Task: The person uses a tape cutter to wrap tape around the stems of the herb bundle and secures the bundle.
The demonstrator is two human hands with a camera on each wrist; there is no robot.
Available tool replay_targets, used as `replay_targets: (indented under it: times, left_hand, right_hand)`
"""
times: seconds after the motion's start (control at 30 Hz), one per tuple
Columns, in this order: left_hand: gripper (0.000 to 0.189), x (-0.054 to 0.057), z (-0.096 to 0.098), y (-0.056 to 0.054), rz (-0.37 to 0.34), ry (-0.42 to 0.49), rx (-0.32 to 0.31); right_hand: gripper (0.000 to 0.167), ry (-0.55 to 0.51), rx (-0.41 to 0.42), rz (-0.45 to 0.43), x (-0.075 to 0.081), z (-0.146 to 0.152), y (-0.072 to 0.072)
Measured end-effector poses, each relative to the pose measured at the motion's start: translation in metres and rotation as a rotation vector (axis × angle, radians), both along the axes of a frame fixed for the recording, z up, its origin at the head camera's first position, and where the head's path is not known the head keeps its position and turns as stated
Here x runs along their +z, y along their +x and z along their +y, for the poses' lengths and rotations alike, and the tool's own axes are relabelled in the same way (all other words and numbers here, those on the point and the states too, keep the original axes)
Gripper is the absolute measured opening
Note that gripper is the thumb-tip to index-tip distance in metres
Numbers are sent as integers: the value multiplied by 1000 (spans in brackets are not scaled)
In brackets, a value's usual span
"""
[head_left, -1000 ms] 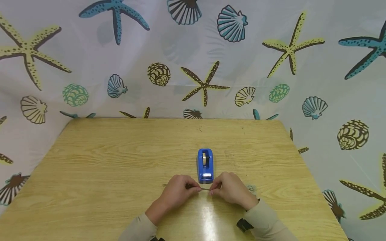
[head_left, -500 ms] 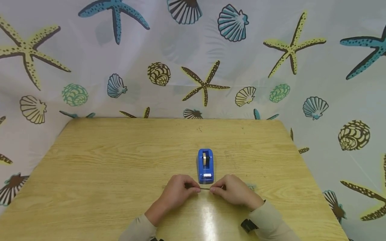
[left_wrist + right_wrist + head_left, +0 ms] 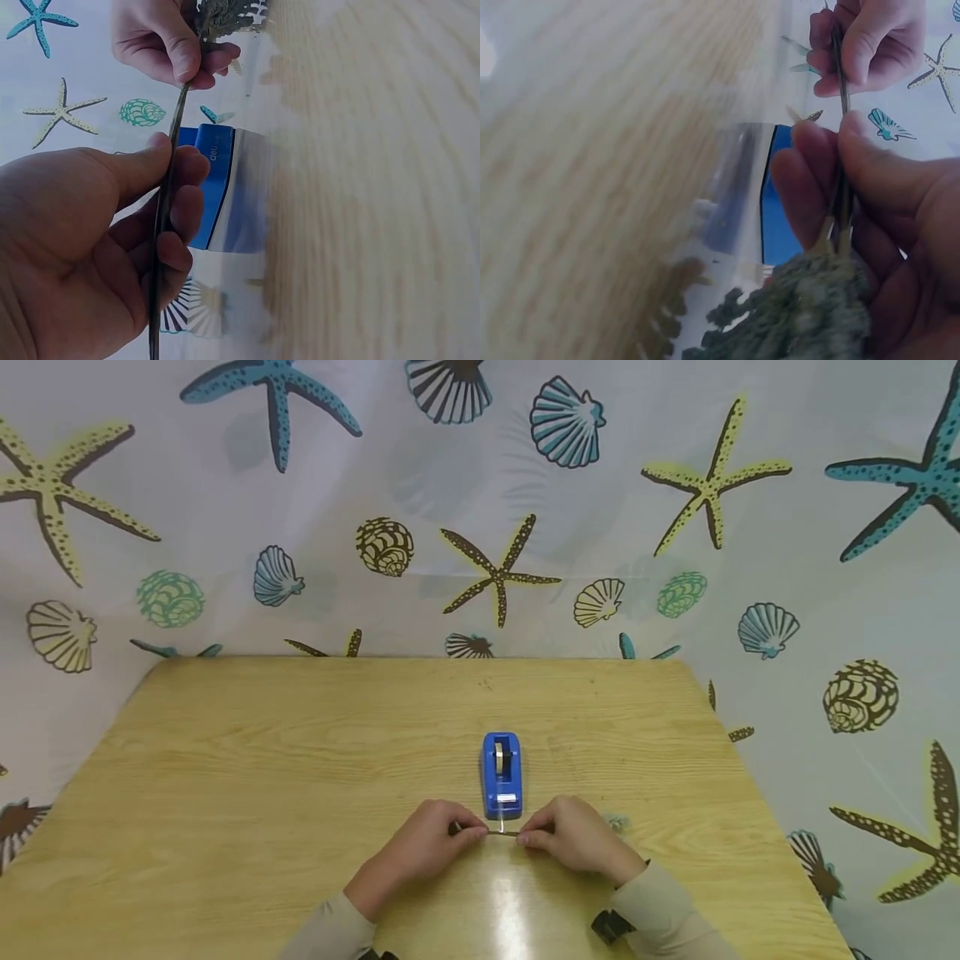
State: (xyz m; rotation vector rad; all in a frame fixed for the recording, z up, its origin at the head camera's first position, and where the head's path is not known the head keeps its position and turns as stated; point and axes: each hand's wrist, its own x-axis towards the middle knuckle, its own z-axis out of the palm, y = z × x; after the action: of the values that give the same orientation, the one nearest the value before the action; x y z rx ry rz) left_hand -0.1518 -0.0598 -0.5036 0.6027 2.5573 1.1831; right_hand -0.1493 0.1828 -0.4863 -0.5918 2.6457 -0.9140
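Observation:
Between both hands runs a thin dark dried flower stem (image 3: 160, 232), level and close to the front end of a blue tape dispenser (image 3: 502, 772). My left hand (image 3: 429, 843) pinches it between thumb and fingertips, the other fingers curled along it. My right hand (image 3: 577, 839) pinches it a short way to the right, thumb on top. Two pale stalks lead into a grey-green crumbly-looking flower head (image 3: 802, 307) below the right hand in the right wrist view. A clear strip of tape (image 3: 502, 823) reaches from the dispenser's cutter down to the bare stretch of stem between the hands.
The wood-grain table (image 3: 262, 760) lies under everything. Behind it and along the sides hangs a white curtain (image 3: 337, 468) printed with starfish and shells. Dark bands (image 3: 612, 927) sit at the wrists, over beige sleeves (image 3: 663, 902).
Both hands keep their pinch on the stem, with only small shifts. The tape strip now shows plainly, bent down to the stem. The whole head view has shifted slightly.

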Motion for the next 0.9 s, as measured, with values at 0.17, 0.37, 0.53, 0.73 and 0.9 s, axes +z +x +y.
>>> replay_targets:
  times: [0.17, 0.37, 0.53, 0.73, 0.9]
  left_hand:
    - [11, 4, 3, -1, 60, -29, -6]
    - [6, 4, 5, -2, 38, 0, 35]
    - [5, 2, 4, -3, 6, 28, 49]
    - [5, -3, 5, -2, 13, 45, 68]
    - [4, -5, 5, -1, 10, 66, 79]
  right_hand:
    - [8, 42, -32, 17, 4, -2, 0]
    - [5, 81, -3, 32, 5, -1, -5]
    - [6, 67, -1, 22, 5, -2, -8]
    - [8, 66, 6, 31, 3, -5, -8]
    - [14, 124, 75, -5, 6, -6, -8]
